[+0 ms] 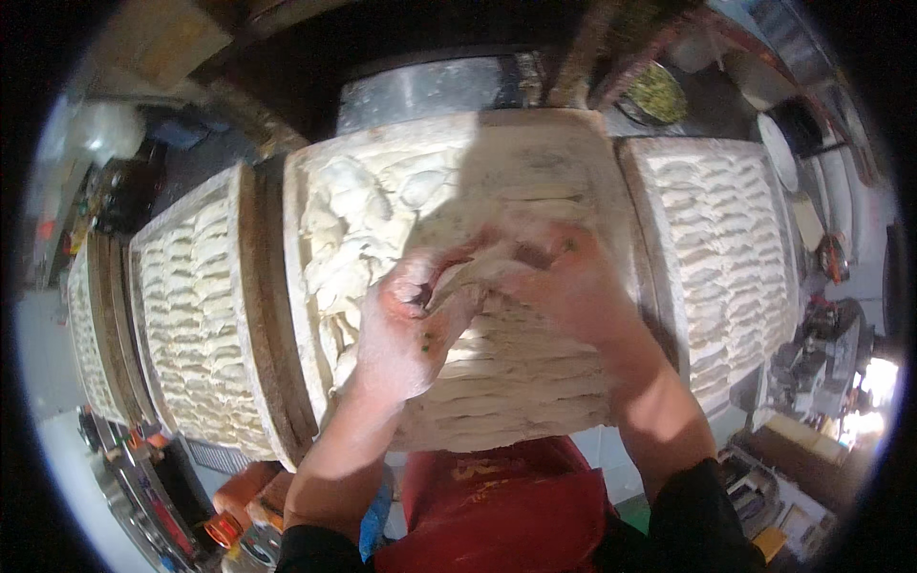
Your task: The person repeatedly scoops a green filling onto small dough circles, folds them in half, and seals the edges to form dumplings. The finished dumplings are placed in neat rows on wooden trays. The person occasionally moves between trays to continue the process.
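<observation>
My left hand point(405, 333) and my right hand point(566, 279), both dusted with flour, hold a pale, floury dumpling point(476, 271) between them, its outline blurred. Small green specks stick to both hands. Beneath lies a wooden tray point(292, 236) coated in flour. In its left part, dumplings point(351, 186) sit in a loose heap under bright light. Closer to my body, shaded dumplings point(516, 390) lie in tight rows. The tray's far right part is in shadow, with a floury surface and a few dumplings near my right hand.
On the left stands another wooden tray point(247, 301) of rowed dumplings, with a further one point(84, 336) beyond it. A similar tray point(716, 258) is at the right. Past the middle tray are a metal surface point(423, 93) and a bowl of chopped green food point(655, 97). A red apron point(501, 508) borders the near edge.
</observation>
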The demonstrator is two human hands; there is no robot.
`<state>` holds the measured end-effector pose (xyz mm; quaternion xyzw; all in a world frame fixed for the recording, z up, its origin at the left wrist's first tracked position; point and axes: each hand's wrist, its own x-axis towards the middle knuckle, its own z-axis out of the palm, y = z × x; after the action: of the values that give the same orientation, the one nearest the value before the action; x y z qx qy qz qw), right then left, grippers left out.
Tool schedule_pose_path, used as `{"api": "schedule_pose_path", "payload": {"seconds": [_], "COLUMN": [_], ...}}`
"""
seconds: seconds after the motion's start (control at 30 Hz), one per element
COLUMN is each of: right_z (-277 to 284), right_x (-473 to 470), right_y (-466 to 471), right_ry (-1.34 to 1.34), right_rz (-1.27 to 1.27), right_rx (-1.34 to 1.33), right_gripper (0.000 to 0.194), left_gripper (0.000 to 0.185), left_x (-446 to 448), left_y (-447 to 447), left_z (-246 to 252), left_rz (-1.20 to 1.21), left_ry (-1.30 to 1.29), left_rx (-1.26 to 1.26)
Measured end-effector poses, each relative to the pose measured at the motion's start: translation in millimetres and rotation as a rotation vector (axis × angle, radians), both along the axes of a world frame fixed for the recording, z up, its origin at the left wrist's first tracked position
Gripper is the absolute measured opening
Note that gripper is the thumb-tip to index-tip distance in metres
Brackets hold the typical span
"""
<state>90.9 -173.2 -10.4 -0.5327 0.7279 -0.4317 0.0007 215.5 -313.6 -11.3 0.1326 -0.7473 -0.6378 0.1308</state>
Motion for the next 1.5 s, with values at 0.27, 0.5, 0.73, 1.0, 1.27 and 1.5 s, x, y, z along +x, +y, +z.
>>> {"api": "schedule_pose_path", "payload": {"seconds": [0.27, 0.5, 0.73, 1.0, 1.27, 1.5], "right_z": [-7.7, -18.6, -49.9, -93.7, -59.4, -57.5], "right_x": [7.0, -16.0, -141.6, -147.2, -118.3, -54.0], "right_y": [30.0, 57.7, 63.8, 43.0, -2.2, -101.1], "right_ry": [0.251, -0.457, 0.217, 0.745, 0.542, 0.158], "right_rz": [-0.214, -0.189, 0.050, -0.251, -0.225, -0.025], "right_rx": [0.107, 0.171, 0.576, 0.680, 0.684, 0.423], "right_gripper": [0.021, 0.023, 0.026, 0.034, 0.034, 0.029], "left_gripper": [0.015, 0.028, 0.019, 0.020, 0.021, 0.021], "left_x": [-24.0, -52.0, -142.5, -182.3, -142.9, -58.5], "left_y": [27.5, -5.4, -65.1, -65.2, -102.3, -104.1], "left_z": [-2.3, -25.2, -29.0, -116.7, -4.8, 4.3], "left_rz": [0.098, -0.400, -0.658, -0.546, 0.084, 0.305], "left_ry": [0.070, 0.089, -0.323, -0.140, -0.164, -0.068], "left_rx": [0.233, -0.304, -0.071, -0.278, -0.455, -0.071]}}
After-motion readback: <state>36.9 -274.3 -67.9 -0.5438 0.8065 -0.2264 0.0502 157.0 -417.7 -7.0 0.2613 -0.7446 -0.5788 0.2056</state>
